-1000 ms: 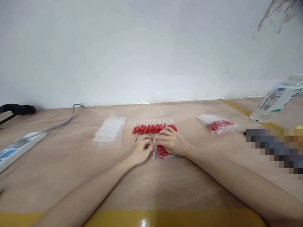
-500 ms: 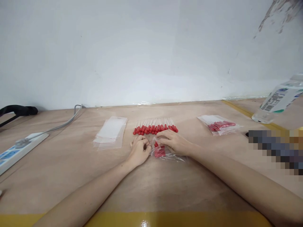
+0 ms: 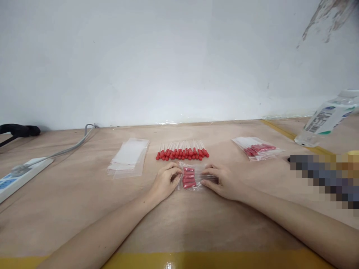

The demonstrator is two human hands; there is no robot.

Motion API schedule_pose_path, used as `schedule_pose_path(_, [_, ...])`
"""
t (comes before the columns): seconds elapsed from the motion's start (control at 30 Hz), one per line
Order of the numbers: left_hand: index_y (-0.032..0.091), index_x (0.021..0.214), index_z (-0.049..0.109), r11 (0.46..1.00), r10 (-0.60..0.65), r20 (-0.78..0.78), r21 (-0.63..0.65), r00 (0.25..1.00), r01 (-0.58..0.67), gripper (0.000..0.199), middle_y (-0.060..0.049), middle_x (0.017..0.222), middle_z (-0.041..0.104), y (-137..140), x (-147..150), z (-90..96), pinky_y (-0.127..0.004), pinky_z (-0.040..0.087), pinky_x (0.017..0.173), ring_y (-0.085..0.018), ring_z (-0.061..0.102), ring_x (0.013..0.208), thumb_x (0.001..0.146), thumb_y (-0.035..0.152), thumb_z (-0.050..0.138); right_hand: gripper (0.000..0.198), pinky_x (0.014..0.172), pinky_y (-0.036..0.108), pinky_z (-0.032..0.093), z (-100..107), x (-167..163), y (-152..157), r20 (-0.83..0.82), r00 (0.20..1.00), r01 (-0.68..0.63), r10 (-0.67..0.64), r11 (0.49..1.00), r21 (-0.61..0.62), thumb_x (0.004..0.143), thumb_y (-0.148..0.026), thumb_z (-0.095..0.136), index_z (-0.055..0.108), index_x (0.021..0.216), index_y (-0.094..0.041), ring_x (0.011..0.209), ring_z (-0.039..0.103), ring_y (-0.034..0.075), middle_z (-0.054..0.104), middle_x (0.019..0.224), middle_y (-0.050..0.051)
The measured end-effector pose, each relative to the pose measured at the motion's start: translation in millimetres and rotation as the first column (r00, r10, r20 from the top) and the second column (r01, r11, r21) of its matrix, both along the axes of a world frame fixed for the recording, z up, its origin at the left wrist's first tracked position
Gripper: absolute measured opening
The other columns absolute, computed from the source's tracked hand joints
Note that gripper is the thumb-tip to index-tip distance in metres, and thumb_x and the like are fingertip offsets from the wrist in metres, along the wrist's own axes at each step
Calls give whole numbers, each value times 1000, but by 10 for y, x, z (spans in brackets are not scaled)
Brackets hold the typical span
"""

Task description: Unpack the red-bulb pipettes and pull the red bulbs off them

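A small clear plastic bag lies flat on the table between my hands. Inside it, several red-bulbed droppers sit side by side, bulbs toward the left, their clear stems pointing right. My left hand pinches the bag's left edge between thumb and fingers. At the opposite end, my right hand grips the bag, thumb on the near side and fingers on the far side. Just beyond, a row of loose droppers lies with red bulbs toward me and thin clear stems toward the wall.
To the left lies a stack of flat bags. Filled bags with red bulbs are piled at the right. A power strip with a grey cable stands far left. A clear bottle leans at the far right, behind a pixelated patch.
My right hand has moved from over the red bulbs to the bag's right end. The bulbs now lie lined up inside the flattened bag. My left hand stays at the left edge.
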State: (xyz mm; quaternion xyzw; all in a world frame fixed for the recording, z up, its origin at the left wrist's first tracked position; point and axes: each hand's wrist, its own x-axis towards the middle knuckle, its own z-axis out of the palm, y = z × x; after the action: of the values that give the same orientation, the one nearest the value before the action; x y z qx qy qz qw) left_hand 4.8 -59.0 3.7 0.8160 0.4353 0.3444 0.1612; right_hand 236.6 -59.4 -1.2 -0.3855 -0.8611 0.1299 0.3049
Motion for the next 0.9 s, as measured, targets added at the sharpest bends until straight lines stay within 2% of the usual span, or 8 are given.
schedule_pose_path(0.1, [17,86,56,995,-28,53,-99,998,33,12,-4,86,59,-4,-4,17,-27,46,71,-14,56,77,81,20,46,24,71,31,45,-42,34,0,-11,1000,21,-21,1000,-3,78,-36,54,60,96,-20,79,55,17,57,89,6])
schedule_pose_path(0.17, [17,88,55,989,-30,30,-141,999,34,14,-4,83,59,-3,-9,34,-27,45,71,-14,55,76,84,24,43,25,70,32,45,-61,31,11,-13,1000,22,-21,1000,19,78,-35,54,59,98,-20,79,54,17,57,90,6])
schedule_pose_path(0.3, [17,89,59,990,-45,-27,-131,999,41,23,-4,84,59,6,-9,72,-27,42,72,-15,54,78,87,29,39,24,71,32,44,-82,13,17,0,1000,19,-20,996,84,81,-31,51,58,101,-20,82,52,17,56,91,7])
schedule_pose_path(0.43, [18,90,62,986,-133,-37,-105,990,128,27,-5,89,56,7,-2,95,-26,40,77,-15,53,84,88,31,39,22,71,32,44,-88,8,17,7,999,32,-33,994,109,81,-30,50,59,99,-19,79,51,16,55,86,6])
schedule_pose_path(0.63, [20,102,57,972,-212,-80,-123,974,201,24,-4,92,51,5,-27,115,-27,41,75,-14,51,81,85,31,44,23,70,32,45,-97,4,18,-9,999,44,-43,989,138,81,-30,50,61,98,-19,78,52,17,55,84,7])
schedule_pose_path(0.77, [18,94,55,963,-235,-98,-156,967,218,20,-4,91,48,0,-35,164,-25,42,70,-13,49,76,82,33,49,23,70,32,45,-116,3,21,-13,999,49,-48,987,155,81,-30,51,62,99,-20,78,52,17,55,84,7])
schedule_pose_path(0.9, [18,87,52,967,-237,-189,-140,953,213,22,-4,90,48,-33,3,228,-26,42,68,-15,47,78,75,35,57,23,69,31,45,-119,3,18,-15,999,35,-33,986,165,81,-28,51,63,98,-18,76,52,17,55,82,7])
